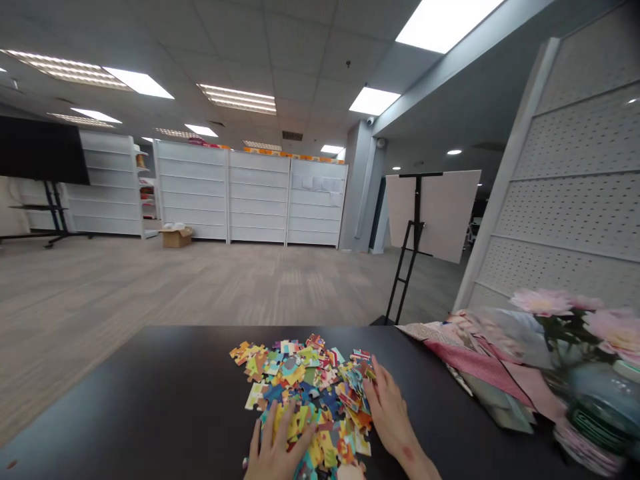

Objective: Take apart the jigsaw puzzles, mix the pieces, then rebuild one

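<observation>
A loose heap of colourful jigsaw puzzle pieces (305,380) lies on the dark table (150,400) in front of me. My left hand (277,443) rests over the near left part of the heap, palm down with its fingers spread. At the heap's right edge is my right hand (387,407), its fingers stretched forward and its side against the pieces. Neither hand shows a piece gripped in its fingers. Some pieces under the left hand are hidden.
On the table's right side are folded pink cloths (480,360), a large clear bottle (603,413) and pink flowers (545,303). A black easel (413,233) with a board stands beyond the table. White shelving (257,197) and a cardboard box (177,237) are farther back.
</observation>
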A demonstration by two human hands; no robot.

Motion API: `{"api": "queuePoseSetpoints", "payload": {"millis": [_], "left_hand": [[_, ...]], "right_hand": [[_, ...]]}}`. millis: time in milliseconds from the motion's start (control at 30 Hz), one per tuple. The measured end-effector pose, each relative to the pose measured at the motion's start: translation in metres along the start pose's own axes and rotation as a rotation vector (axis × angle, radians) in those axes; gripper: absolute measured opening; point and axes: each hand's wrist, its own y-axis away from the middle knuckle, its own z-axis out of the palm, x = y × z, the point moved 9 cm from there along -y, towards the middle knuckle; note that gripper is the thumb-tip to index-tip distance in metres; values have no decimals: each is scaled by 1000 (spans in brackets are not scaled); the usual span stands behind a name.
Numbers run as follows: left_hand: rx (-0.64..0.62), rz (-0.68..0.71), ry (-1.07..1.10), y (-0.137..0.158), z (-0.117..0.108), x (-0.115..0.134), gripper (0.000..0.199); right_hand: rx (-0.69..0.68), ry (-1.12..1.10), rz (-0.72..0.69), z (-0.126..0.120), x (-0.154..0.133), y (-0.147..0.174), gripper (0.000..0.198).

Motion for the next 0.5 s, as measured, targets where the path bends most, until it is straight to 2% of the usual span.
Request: {"api": "queuePoseSetpoints", "payload": {"millis": [133,200,267,400,500], "left_hand": [[-10,77,-10,-7,-12,-8,94],[-45,96,-7,-11,-19,-17,100],[-93,125,21,-14,-24,-25,92],[-133,221,143,-19,-32,-31,74],[-151,289,177,-21,-40,-29,65]], "right_hand": [[-148,61,-66,13,-28,8,68],[-205,109,-109,14,-42,13,67],[-226,90,-200,12,-61,19,57],[-227,-75,-469,6,-103,39,36],[-194,-215,-542,0,-106,44,29]]}}
